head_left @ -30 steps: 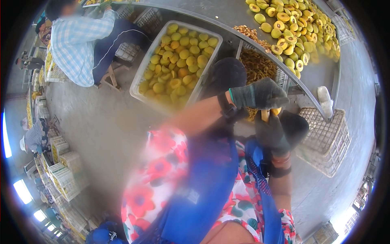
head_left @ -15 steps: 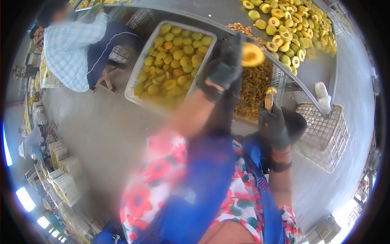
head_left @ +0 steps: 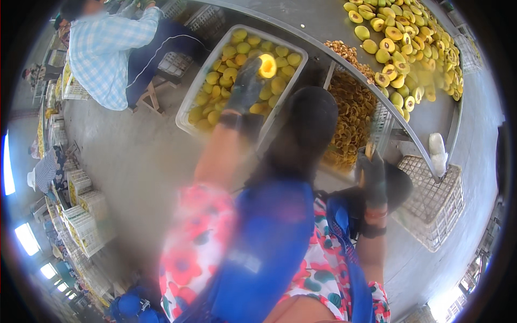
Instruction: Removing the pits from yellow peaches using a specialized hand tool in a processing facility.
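My left hand (head_left: 246, 89), in a dark glove, is over a white tub (head_left: 186, 102) of yellow peach halves (head_left: 212, 78). At its fingertips it holds a hollowed peach half (head_left: 267, 65), bright orange-yellow inside. My right hand (head_left: 372, 177), also dark-gloved, is closed around a wooden-handled tool (head_left: 369, 149); I cannot make out the tool's tip. Just beyond that hand is a container of brown curled scraps (head_left: 353, 118). My dark-clad knee (head_left: 312, 121) stands between the tub and the scraps.
A metal-edged table (head_left: 323, 21) bears a heap of cut peaches (head_left: 404, 48) and a pile of brown bits (head_left: 344, 52). On the right stands a white plastic crate (head_left: 431, 202) beside a table leg. A person in a checked shirt (head_left: 110, 51) sits at the upper left. Stacked crates (head_left: 83, 226) line the left.
My left hand has carried the peach half leftward, from beside the scraps to over the tub. My right hand has dropped slightly lower, still gripping the tool. The whole view has shifted a little.
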{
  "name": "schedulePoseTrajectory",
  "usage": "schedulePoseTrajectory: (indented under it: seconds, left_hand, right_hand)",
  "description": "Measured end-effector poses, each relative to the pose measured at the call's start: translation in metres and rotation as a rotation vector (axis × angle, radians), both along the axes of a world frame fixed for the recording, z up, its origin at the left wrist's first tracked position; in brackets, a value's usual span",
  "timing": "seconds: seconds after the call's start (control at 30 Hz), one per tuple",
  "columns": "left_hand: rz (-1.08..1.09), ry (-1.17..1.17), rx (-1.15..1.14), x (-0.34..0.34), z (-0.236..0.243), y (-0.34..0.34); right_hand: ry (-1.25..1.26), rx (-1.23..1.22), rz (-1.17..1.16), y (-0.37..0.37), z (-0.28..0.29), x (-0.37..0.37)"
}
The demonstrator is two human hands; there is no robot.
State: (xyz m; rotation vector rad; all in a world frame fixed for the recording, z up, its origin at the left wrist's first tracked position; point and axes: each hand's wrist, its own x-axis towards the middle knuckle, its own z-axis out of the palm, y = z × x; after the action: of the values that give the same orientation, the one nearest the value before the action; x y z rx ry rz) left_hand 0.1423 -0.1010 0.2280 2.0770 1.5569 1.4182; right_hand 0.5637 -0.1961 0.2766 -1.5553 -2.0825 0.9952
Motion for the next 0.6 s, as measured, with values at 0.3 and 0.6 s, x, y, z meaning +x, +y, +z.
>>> schedulePoseTrajectory:
  seconds: [0.3,0.6]
  left_hand:
    - [0.192,-0.515,-0.418,-0.063,-0.048,0.004]
    - [0.261,-0.120,-0.439,-0.088,-0.063,0.003]
  right_hand:
    - [0.494,-0.618,-0.573,0.008,0.016,-0.032]
    - [0.356,-0.582,-0.564,0.020,0.002,-0.045]
